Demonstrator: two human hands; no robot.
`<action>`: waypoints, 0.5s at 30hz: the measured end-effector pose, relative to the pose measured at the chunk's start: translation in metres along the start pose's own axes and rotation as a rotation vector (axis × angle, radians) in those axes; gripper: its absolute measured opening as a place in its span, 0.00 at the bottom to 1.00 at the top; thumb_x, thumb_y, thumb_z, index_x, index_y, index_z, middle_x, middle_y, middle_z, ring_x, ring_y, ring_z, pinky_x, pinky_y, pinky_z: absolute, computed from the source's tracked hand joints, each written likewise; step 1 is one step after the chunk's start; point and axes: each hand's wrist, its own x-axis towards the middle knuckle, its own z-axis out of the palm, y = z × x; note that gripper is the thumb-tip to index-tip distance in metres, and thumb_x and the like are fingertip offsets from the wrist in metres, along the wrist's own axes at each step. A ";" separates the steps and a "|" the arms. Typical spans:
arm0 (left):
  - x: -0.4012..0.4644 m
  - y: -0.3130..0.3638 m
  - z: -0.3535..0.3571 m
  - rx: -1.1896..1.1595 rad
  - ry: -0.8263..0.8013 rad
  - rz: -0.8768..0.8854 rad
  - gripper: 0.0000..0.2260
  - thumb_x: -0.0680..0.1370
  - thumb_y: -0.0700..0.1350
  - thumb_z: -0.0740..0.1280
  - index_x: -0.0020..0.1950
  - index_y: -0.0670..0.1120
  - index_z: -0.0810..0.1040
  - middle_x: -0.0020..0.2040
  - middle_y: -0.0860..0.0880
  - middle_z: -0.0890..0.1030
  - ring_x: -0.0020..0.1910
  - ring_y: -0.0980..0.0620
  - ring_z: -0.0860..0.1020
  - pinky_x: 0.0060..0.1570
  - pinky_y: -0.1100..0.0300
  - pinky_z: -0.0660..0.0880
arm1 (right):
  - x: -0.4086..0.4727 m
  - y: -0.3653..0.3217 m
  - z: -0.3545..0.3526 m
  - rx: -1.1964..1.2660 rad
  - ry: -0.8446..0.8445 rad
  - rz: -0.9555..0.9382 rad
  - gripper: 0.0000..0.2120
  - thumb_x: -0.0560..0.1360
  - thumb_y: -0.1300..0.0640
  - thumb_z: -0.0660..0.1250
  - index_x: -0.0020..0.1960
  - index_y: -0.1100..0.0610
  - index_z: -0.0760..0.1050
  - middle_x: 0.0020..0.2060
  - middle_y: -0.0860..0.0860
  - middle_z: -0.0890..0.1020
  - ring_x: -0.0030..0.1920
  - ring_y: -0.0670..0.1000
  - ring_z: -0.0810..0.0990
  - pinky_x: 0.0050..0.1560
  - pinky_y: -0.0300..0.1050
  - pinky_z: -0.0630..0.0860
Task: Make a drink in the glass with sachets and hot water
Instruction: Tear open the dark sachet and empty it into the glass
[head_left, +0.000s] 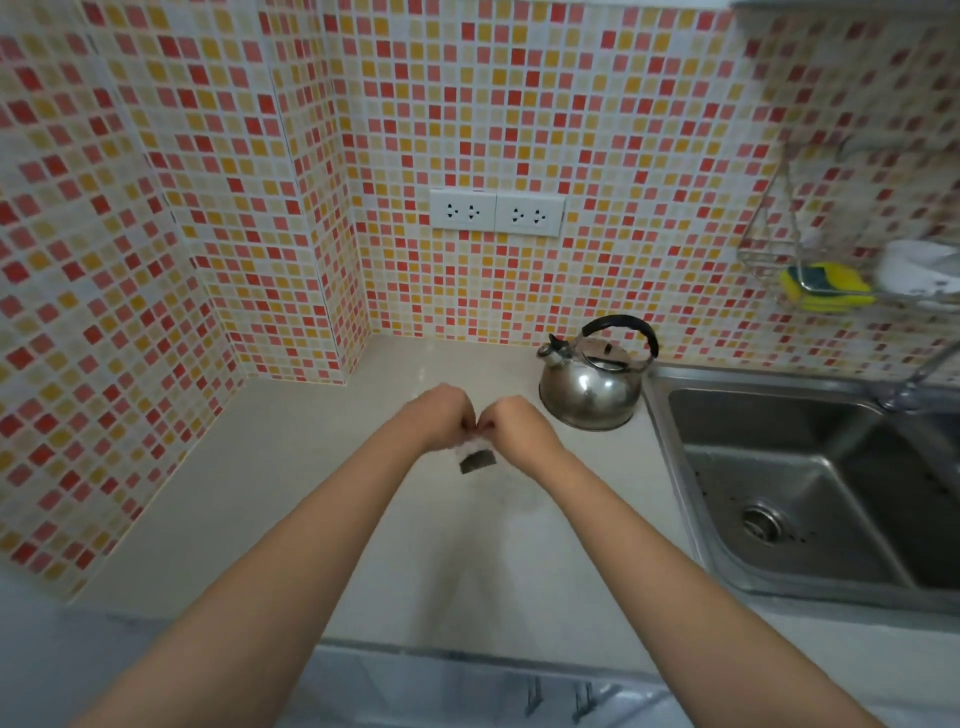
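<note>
Both hands are stretched out over the pale counter (291, 467). My left hand (441, 415) and my right hand (511, 421) meet at the fingertips and pinch the top edge of a small sachet (475, 457). The sachet hangs between them, pale at the top and dark at the bottom, a little above the counter. A steel whistling kettle (589, 387) with a black handle stands on the counter just right of my right hand, against the tiled wall. No glass shows in this view.
A steel sink (810, 499) lies to the right, with a tap (914, 379) at its far edge. A wire rack (831, 280) on the wall holds a yellow sponge. Two sockets (496, 213) sit on the tiled back wall. A tiled wall corner juts out at the left.
</note>
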 end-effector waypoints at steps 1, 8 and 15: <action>0.002 0.007 -0.004 -0.037 -0.018 0.001 0.09 0.74 0.38 0.65 0.48 0.40 0.85 0.41 0.42 0.85 0.36 0.48 0.80 0.39 0.61 0.73 | -0.002 0.005 -0.008 0.043 0.029 0.013 0.11 0.72 0.65 0.64 0.48 0.61 0.83 0.44 0.61 0.84 0.44 0.60 0.82 0.42 0.47 0.75; 0.011 0.055 -0.001 -0.309 0.008 -0.111 0.09 0.74 0.37 0.70 0.51 0.38 0.85 0.48 0.41 0.86 0.47 0.46 0.84 0.52 0.54 0.81 | -0.025 0.038 -0.025 0.389 0.280 0.371 0.11 0.69 0.57 0.76 0.41 0.62 0.77 0.39 0.57 0.82 0.41 0.58 0.82 0.42 0.50 0.80; 0.015 0.073 0.018 -0.597 0.018 -0.195 0.04 0.72 0.33 0.68 0.42 0.35 0.83 0.39 0.38 0.84 0.39 0.43 0.81 0.54 0.49 0.81 | -0.036 0.056 -0.021 0.355 0.347 0.562 0.12 0.70 0.52 0.74 0.45 0.60 0.82 0.42 0.56 0.85 0.44 0.57 0.83 0.41 0.45 0.78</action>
